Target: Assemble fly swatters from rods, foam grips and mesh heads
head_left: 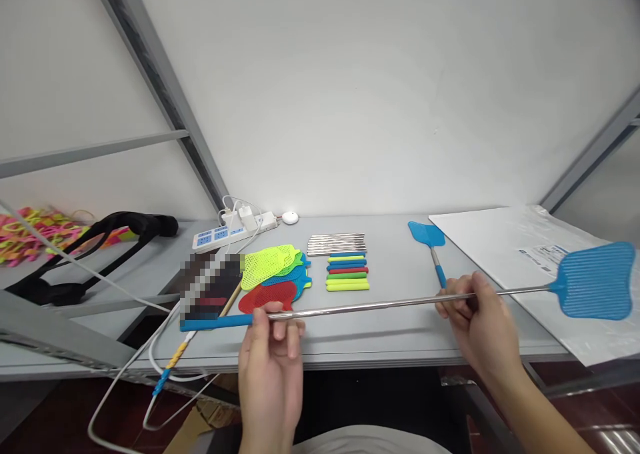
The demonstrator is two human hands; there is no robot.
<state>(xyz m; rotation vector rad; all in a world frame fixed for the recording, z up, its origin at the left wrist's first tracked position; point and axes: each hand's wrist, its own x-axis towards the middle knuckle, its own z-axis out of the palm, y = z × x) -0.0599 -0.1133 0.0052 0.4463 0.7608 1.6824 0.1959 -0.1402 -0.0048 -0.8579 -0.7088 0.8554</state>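
Note:
A blue fly swatter (370,305) with an extended telescopic metal rod lies across both hands above the shelf. My left hand (273,367) pinches it where the blue grip meets the rod. My right hand (477,327) closes around the thin rod, with the blue paddle out to its right. Behind the right hand a shorter blue fly swatter (434,257) rests on the shelf. Beyond the rod lie several coloured handle grips (347,276), a row of metal rods (337,244), and overlapping yellow swatter heads (270,265) with blue and red ones.
A power strip (235,233) with plugs and white cables stands at the back left. A white packing bag (500,241) covers the right side. On the far left are a black strap-like frame (115,227) and a pink and yellow pile (45,237). Metal posts flank the shelf.

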